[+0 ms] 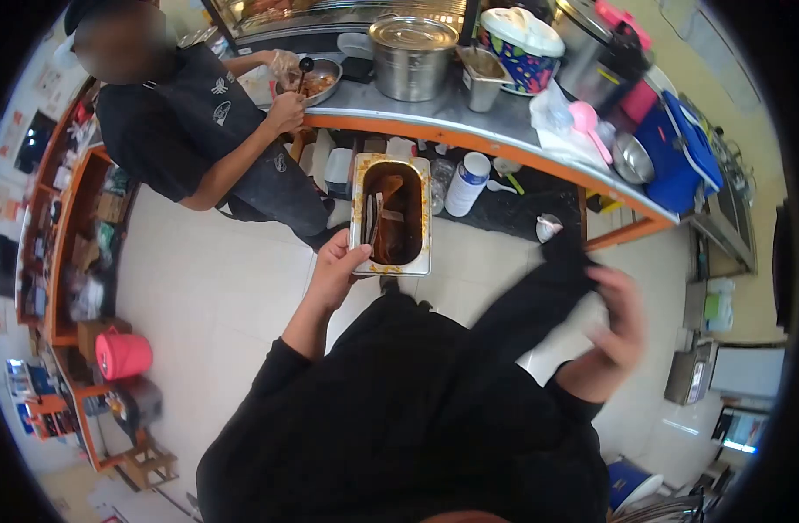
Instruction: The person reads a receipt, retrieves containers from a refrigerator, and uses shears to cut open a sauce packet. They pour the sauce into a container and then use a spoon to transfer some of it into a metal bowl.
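Observation:
A rectangular metal container (pixel 422 218) with orange-brown smears on its rim hangs over the floor in my left hand (pixel 338 268). The thumb lies on its near left edge and the other fingers curl below it. Inside are dark brown liquid and a utensil or strip standing along the left side. My right hand (pixel 619 318), blurred by motion, is at the right with black cloth (pixel 539 292) at its fingertips. The cloth stretches from there toward my black clothing. The hand is well apart from the container.
Beyond the container stands a metal counter (pixel 347 98) with a lidded pot (pixel 413 65), a small metal pan (pixel 481 78) and a pink ladle (pixel 589 126). At the left, a co-worker (pixel 208 113) handles a bowl (pixel 321 80). A pink bucket (pixel 124 353) stands on the floor.

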The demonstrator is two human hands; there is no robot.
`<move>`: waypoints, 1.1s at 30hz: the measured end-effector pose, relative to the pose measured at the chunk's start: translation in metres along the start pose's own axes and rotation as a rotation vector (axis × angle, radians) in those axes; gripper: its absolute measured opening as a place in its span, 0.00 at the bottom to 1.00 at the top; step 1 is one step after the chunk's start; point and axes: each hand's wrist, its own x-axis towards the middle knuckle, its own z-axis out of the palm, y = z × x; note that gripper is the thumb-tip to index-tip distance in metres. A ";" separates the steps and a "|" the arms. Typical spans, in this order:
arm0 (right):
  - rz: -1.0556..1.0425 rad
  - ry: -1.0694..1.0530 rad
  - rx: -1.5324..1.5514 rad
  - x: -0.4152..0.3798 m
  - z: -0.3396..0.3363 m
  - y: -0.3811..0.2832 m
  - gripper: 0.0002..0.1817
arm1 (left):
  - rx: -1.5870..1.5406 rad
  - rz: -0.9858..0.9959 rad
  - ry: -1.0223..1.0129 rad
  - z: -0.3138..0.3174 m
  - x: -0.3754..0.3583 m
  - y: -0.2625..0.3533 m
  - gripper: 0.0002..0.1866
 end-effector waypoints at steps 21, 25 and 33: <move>-0.464 -0.594 0.941 0.312 0.000 0.117 0.08 | -0.226 0.068 0.111 -0.110 0.316 0.029 0.05; -0.326 -0.401 1.063 0.329 0.018 0.151 0.05 | -0.238 0.116 0.165 -0.107 0.345 0.031 0.07; 0.104 -0.163 0.127 0.448 0.113 0.167 0.06 | -0.227 0.168 0.277 -0.100 0.381 0.040 0.06</move>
